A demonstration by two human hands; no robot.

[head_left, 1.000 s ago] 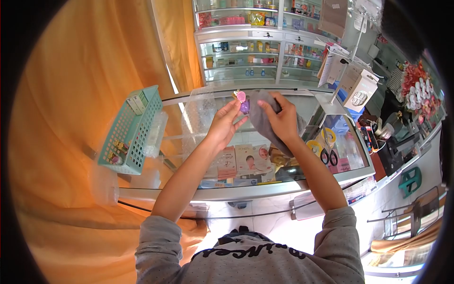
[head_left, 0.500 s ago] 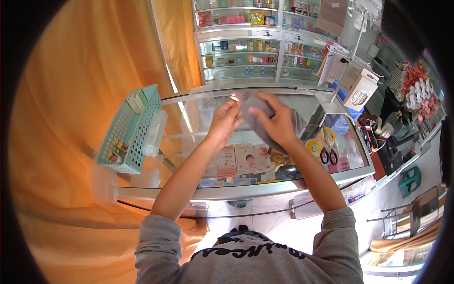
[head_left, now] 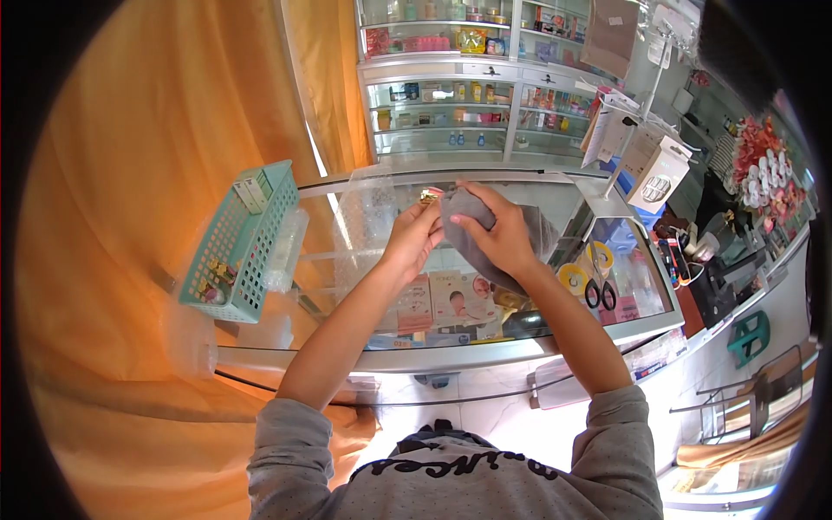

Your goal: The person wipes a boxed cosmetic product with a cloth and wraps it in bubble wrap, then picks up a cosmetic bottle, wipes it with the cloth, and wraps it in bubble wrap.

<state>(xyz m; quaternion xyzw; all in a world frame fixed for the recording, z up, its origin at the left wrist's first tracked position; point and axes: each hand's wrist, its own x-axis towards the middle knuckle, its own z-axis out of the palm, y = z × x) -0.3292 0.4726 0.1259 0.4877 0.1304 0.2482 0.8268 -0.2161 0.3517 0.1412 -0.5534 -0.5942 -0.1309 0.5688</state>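
Above the glass tabletop, near its far edge, I have my left hand and right hand close together over a small gold-and-pink item. My left fingers pinch it between thumb and forefinger, with the others loosely curled below. My right fingers are closed on a grey cloth, the thumb pressing a fold of it, and the cloth's near edge lies right beside the item or against it; I cannot tell which, since the cloth hides part of that side. I judge the step in hand to be rubbing the item with the cloth. From this hold, the work calls for a firm but light pinch on the left and small, controlled strokes on the right, so that the loose hang of cloth doesn't tug the item free. Turning it a little would bring the covered side into sight. The green basket stands to my left, with gold-topped pieces inside; the scissors lie to my right, well apart from the cloth.
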